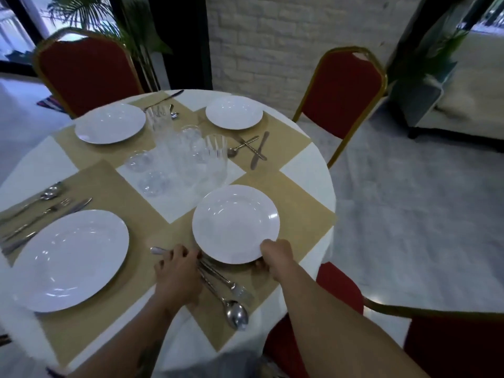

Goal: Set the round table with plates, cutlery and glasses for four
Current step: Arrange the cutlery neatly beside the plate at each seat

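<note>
A round table (305, 165) in a white cloth carries four tan placemats. My right hand (275, 256) grips the near rim of a white plate (236, 223) on the near right placemat. My left hand (177, 276) rests on a bundle of cutlery (223, 287) just left of that plate; a spoon bowl and fork tines stick out toward me. Three more white plates lie on the other mats: near left (71, 259), far left (110, 123), far right (234, 112). Several clear glasses (188, 156) stand clustered in the table's middle.
Cutlery lies left of the near left plate (41, 208), crossed beside the far right plate (251, 148), and by the far left plate (166, 100). Red chairs with gold frames stand at far left (84, 69), far right (341, 94) and near right (341, 290).
</note>
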`<control>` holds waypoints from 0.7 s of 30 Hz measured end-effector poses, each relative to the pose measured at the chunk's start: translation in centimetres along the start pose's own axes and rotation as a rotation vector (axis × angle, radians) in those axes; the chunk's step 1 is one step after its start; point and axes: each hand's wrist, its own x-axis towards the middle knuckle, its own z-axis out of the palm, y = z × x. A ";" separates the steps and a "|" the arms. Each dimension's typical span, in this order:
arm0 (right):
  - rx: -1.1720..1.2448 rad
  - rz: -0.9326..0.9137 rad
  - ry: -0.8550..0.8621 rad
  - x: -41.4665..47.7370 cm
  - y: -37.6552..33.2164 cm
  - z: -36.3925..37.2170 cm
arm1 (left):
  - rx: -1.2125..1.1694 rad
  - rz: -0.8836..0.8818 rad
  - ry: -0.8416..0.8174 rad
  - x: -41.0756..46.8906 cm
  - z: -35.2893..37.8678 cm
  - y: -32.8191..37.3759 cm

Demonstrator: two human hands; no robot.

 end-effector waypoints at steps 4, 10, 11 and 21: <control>-0.027 -0.007 0.016 1.3 -0.7 -2.3 | 0.033 -0.048 -0.001 0.7 0.9 2.0; -0.067 -0.035 0.043 3.1 -1.0 -7.4 | -0.044 -0.079 0.048 0.9 1.9 3.8; -0.068 -0.025 0.043 3.5 -1.0 -8.1 | -0.061 -0.082 0.046 0.9 1.9 4.1; -0.264 -0.099 0.233 2.2 1.1 -11.0 | -0.007 -0.034 0.106 -0.5 1.0 -0.5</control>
